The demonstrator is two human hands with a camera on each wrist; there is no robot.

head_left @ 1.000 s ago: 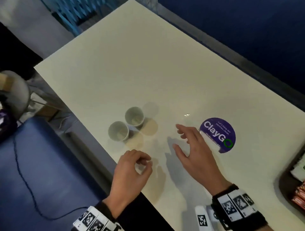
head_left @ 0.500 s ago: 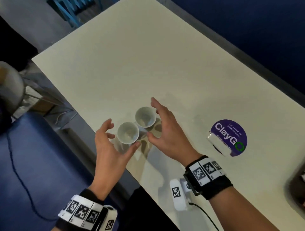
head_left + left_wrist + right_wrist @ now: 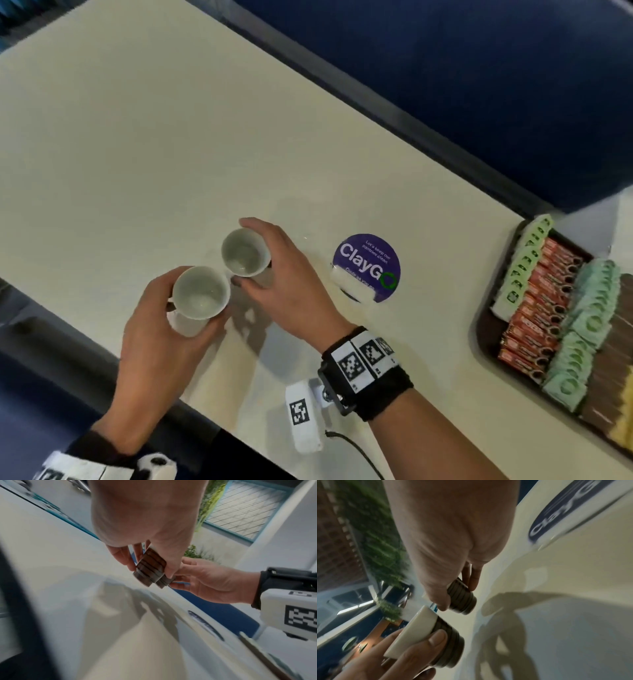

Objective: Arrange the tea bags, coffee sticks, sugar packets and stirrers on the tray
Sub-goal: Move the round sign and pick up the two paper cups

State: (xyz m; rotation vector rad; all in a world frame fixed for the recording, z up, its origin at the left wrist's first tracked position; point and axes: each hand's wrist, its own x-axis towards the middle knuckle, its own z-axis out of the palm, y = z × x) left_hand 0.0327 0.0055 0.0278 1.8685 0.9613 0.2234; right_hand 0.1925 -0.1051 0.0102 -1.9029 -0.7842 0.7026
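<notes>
while the tray's rows already look filled, the two cups are not on it yet and each hand holds one, so my guess is that carrying them across is most of what is left; no stirrers can be made out. furthest left, the left hand [image 3: 161,329] wraps thumb and fingers round the near cup [image 3: 200,293], a small round vessel with a smooth pale inside and rim above a dark ribbed lower body that narrows to a foot; the wrist views suggest it is lifted and tilted off the table [image 3: 171,137], a flat, matte cream surface. just beside it, rims nearly touching, the right hand [image 3: 291,287] grips the far cup [image 3: 245,251] of the same make, fingers curled round the far wall and thumb on the near side; whether its foot touches the table i cannot tell. further right is a round purple sticker [image 3: 366,267], flat and glossy. at the right edge, well apart from the cups, sits the dark tray [image 3: 483,329] with rounded corners, holding packed rows: pale green-printed packets [image 3: 520,270], red foil-like sticks [image 3: 541,308], mint-green packets [image 3: 589,322] and brown packets [image 3: 613,370], all thin, flat and overlapping like shingles.
</notes>
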